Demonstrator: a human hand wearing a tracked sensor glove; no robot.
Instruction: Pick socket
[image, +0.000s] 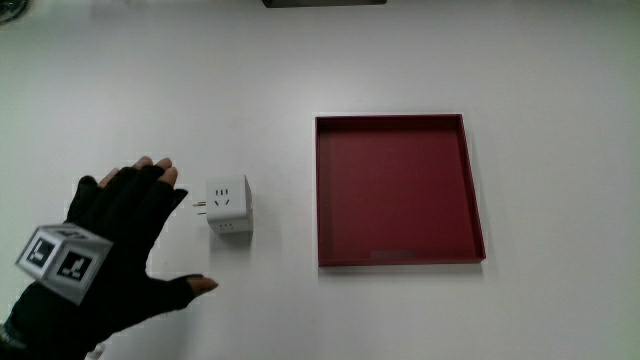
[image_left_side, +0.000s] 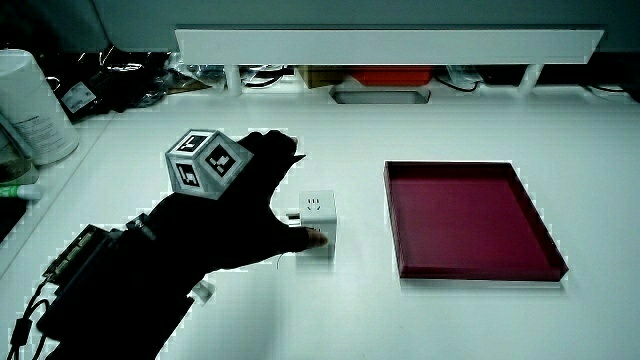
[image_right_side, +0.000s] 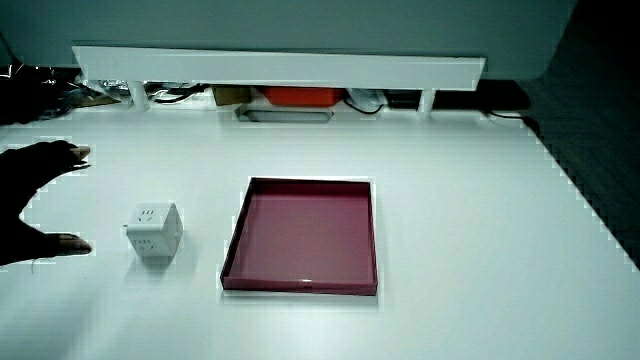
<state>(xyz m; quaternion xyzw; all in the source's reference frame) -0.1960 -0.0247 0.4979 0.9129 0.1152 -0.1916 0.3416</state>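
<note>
A small white cube socket (image: 229, 207) with metal prongs on one face sits on the white table (image: 300, 60) beside a dark red tray (image: 397, 190). Both side views show the socket (image_left_side: 317, 225) (image_right_side: 153, 233) too. The hand (image: 120, 240) in its black glove hovers beside the socket, on the side away from the tray. Its fingers are spread and its thumb is stretched out, a short gap from the socket, holding nothing. In the side views the hand (image_left_side: 235, 215) (image_right_side: 40, 200) reaches toward the socket, and the patterned cube (image_left_side: 205, 163) rides on its back.
The red tray (image_left_side: 470, 220) (image_right_side: 305, 235) holds nothing. A low white partition (image_left_side: 390, 45) runs along the table's edge farthest from the person, with cables and small items under it. A white canister (image_left_side: 30, 105) stands at the table's edge.
</note>
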